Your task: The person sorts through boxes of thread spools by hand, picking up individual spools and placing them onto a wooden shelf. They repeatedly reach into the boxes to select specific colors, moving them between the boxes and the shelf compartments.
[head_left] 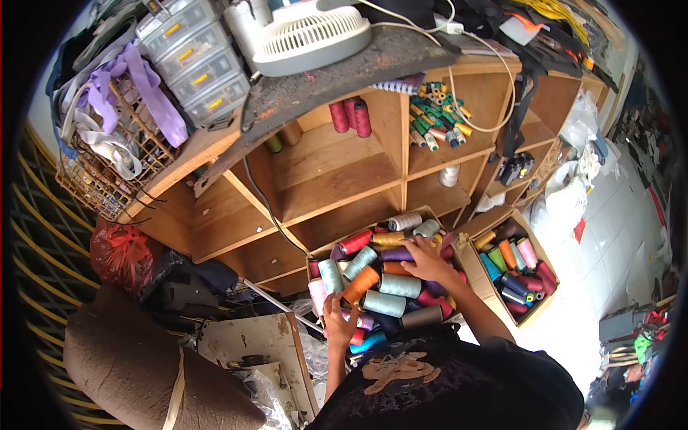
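A cardboard box full of thread spools in many colours sits in front of me. My left hand is at its near left side, fingers apart, close to an orange spool and a pink spool. Over the right part of the pile reaches my right hand, fingers spread beside a purple spool. Neither hand shows a spool clearly gripped. Between the hands lie pale blue spools and a brown one. Spools beneath the palms are hidden.
A second box of spools stands to the right. Behind is a wooden shelf unit with red spools and many small spools. A white fan rests on top. A dark cable hangs across the compartments.
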Action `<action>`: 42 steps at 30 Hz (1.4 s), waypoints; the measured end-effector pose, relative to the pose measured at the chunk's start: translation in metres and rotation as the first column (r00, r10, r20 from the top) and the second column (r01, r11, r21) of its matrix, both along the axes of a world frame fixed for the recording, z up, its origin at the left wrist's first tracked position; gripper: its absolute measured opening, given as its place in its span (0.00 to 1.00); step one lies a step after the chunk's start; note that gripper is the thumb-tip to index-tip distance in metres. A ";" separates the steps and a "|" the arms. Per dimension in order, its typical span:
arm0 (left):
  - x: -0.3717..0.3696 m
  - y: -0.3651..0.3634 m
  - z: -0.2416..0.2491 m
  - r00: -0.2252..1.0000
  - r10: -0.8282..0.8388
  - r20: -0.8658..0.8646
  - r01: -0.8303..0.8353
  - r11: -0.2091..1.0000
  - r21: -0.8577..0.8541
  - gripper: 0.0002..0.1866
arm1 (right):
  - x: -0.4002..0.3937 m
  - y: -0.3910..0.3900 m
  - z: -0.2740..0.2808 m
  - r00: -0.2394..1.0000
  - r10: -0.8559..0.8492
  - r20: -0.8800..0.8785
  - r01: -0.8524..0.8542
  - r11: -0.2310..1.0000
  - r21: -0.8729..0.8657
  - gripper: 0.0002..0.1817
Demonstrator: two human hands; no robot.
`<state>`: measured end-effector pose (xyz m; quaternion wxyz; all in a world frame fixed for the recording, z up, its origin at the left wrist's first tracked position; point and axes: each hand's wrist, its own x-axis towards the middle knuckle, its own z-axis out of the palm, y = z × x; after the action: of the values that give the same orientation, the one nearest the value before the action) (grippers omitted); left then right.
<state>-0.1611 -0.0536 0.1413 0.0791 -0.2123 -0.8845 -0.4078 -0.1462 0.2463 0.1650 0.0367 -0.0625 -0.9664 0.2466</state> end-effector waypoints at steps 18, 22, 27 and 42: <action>-0.005 -0.013 0.004 0.985 -0.077 0.152 0.079 0.997 -0.005 0.25 | 0.133 0.068 -0.063 0.928 -0.368 0.060 0.373 0.918 -0.137 0.26; -0.001 -0.010 0.002 0.985 -0.103 0.141 0.101 0.995 0.022 0.28 | 0.134 0.067 -0.051 0.928 -0.363 0.089 0.370 0.926 -0.079 0.24; 0.018 0.012 0.021 0.992 -0.103 0.079 0.110 0.990 -0.093 0.32 | 0.137 0.064 -0.052 0.945 -0.323 -0.059 0.311 0.939 -0.148 0.22; 0.003 0.064 0.037 0.958 -0.284 0.040 0.287 0.952 -0.106 0.32 | 0.050 0.062 -0.078 0.843 -0.520 0.134 0.495 0.849 0.185 0.35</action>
<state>-0.1577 0.0108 0.1783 -0.0032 -0.3369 -0.8668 -0.3677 -0.0964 0.3078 0.0873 0.0181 -0.3355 -0.9296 0.1516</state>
